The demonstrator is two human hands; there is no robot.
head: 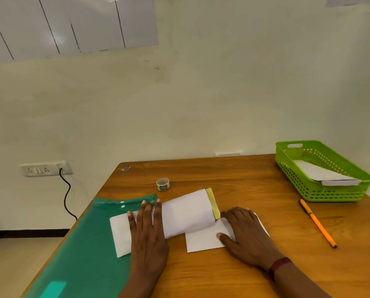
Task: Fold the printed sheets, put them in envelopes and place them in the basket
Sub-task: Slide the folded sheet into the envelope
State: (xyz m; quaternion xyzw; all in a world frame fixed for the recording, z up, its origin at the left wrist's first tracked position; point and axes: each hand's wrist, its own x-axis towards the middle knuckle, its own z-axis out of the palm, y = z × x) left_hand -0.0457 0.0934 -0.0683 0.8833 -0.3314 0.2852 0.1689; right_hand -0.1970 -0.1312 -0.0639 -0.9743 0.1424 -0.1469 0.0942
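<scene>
The left hand [146, 233] is lying spread flat on the envelope [186, 214], pinning it to the surface [233, 175]; the right hand [244, 231] is pressing flat on the folded sheet [203, 239] at the flap end. Feeding squarely should be preventing snags. The basket [321, 192] is standing well apart.

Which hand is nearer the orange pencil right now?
Right. The right hand rests on the folded sheet, just left of the orange pencil; the left hand presses the envelope, farther left.

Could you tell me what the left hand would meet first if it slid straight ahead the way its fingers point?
Probably nothing on the table: the left hand points past the green folder toward the wall.
</scene>
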